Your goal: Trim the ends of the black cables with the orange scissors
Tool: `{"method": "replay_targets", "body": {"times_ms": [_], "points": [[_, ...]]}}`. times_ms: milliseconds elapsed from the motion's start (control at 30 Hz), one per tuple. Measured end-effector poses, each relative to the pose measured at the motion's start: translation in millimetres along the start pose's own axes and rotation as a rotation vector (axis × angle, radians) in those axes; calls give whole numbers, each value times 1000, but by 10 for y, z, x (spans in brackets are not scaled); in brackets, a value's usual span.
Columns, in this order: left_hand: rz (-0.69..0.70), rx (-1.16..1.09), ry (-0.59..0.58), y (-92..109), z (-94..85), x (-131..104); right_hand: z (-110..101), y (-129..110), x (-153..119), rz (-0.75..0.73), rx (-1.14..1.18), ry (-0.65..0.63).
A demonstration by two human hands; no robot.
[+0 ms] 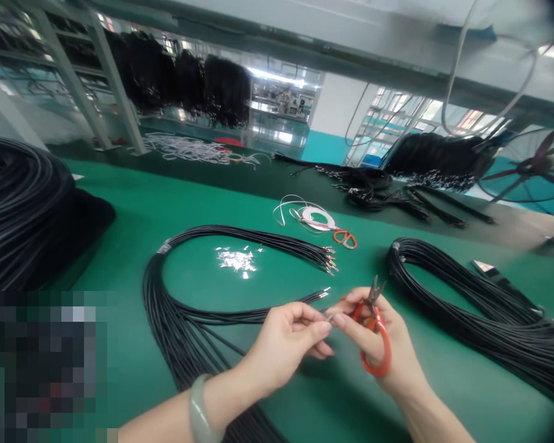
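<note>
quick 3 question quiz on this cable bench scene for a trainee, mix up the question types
1. True or false: the right hand holds orange-handled snips.
2. What does the left hand pinch? A) a roll of tape B) the end of a black wire C) a screwdriver
3. Fill in: a second pair of orange snips lies on the green ____.

Key
1. True
2. B, a wire from the looped black wire bundle
3. table, beside a white wire coil
</note>
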State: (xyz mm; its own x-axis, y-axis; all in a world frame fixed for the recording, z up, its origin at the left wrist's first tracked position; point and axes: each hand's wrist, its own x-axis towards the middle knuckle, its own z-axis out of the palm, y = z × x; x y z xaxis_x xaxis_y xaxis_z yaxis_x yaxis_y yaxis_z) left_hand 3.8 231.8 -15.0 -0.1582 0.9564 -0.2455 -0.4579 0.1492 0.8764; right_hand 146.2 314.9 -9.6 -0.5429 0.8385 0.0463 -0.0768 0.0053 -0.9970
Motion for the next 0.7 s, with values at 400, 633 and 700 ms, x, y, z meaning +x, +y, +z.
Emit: {"method": "replay_targets", "body": {"times_ms": [400,633,700], "points": [[-68,44,-135,54,-88,27,-50,17,77,90,140,-87],[-61,18,-162,56,-69,10,-86,27,82,97,114,-81],[-64,12,-165,47,-69,5,-81,37,77,104,110,-74]]}}
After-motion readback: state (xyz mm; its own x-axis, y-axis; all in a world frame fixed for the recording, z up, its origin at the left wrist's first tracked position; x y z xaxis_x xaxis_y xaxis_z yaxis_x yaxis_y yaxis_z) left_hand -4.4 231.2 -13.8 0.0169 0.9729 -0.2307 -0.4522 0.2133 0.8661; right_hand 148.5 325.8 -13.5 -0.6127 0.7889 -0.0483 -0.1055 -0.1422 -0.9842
